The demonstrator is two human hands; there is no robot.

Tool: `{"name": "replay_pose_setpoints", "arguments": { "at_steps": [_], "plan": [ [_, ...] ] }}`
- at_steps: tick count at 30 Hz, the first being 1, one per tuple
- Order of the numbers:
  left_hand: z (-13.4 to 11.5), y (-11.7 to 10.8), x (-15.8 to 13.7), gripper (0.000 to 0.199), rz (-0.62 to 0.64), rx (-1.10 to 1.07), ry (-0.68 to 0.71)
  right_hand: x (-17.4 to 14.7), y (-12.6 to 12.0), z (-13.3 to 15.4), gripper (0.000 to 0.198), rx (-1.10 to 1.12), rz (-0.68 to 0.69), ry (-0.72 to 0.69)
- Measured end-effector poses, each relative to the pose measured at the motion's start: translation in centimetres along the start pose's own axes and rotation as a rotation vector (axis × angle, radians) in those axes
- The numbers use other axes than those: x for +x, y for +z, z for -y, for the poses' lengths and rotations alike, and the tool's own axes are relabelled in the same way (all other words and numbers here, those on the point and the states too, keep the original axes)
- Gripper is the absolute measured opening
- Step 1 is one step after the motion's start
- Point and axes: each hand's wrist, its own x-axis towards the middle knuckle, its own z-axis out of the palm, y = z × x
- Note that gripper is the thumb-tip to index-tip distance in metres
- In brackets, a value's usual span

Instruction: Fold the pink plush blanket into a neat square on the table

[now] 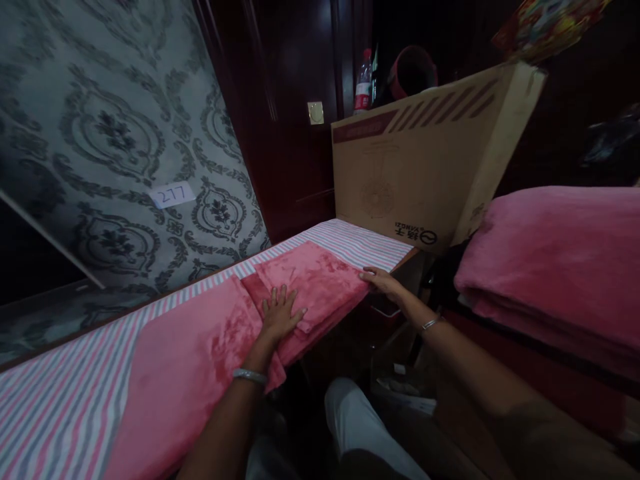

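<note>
A pink plush blanket (pixel 310 280) lies on a striped sheet, partly folded into a thicker layered block at its right part. Its thinner, flatter part (pixel 185 353) spreads toward the lower left. My left hand (pixel 281 315) rests palm down near the fold step, fingers spread. At the blanket's right corner is my right hand (pixel 383 281), its fingers stretched out and touching the edge; the underside of that hand is hidden. Each wrist wears a bracelet.
The striped sheet (pixel 65 400) covers a long narrow surface along a patterned wall (pixel 115 133). A cardboard box (pixel 400 167) stands at its far end, with a bottle (pixel 363 83) behind. Another folded pink blanket (pixel 560 247) lies at right. My knee (pixel 350 413) is below.
</note>
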Motion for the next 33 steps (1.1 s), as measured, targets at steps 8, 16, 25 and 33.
{"name": "replay_pose_setpoints", "arguments": {
  "at_steps": [8,16,25,33],
  "plan": [
    [-0.1,-2.2,-0.2,0.069,0.063,-0.050,0.026,-2.3,2.4,0.2,0.024,0.262,-0.017,0.071],
    [0.1,-1.8,-3.2,0.059,0.031,-0.449,0.177,-3.2,6.2,3.1,0.024,0.280,-0.060,0.016],
    [4.4,-4.6,-5.2,0.069,-0.101,-1.240,0.017,-6.2,16.4,14.6,0.009,-0.133,0.044,-0.540],
    [12.1,-9.2,-13.6,0.047,-0.399,-2.071,-0.163,-18.1,27.3,16.4,0.022,-0.546,0.492,-0.944]
  ]
}}
